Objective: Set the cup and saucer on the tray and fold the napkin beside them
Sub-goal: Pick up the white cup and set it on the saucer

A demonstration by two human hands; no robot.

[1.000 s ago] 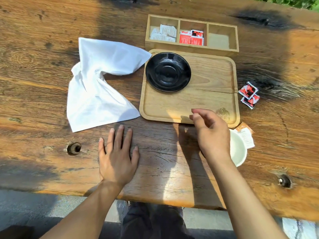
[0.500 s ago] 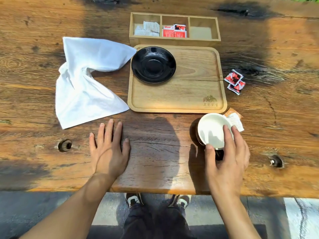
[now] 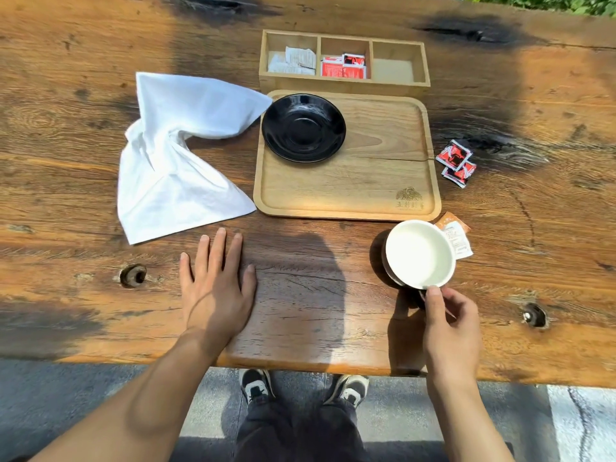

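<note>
A black saucer [image 3: 303,127] lies on the far left part of the wooden tray [image 3: 353,195]. The cup [image 3: 416,253], white inside and dark outside, stands on the table just in front of the tray's near right corner. My right hand [image 3: 450,323] pinches the cup at its near side, thumb on the rim; the handle is hidden under the fingers. A crumpled white napkin [image 3: 173,161] lies unfolded on the table left of the tray. My left hand [image 3: 216,285] rests flat on the table, fingers spread, below the napkin.
A three-compartment wooden box [image 3: 345,61] with sachets stands behind the tray. Red sachets [image 3: 456,163] lie right of the tray, and an orange and white sachet [image 3: 456,236] lies beside the cup. The table's near edge is close to my wrists.
My right hand moved from the tray's front edge to the cup, then slid from over its top to its near side. The left hand stayed flat.
</note>
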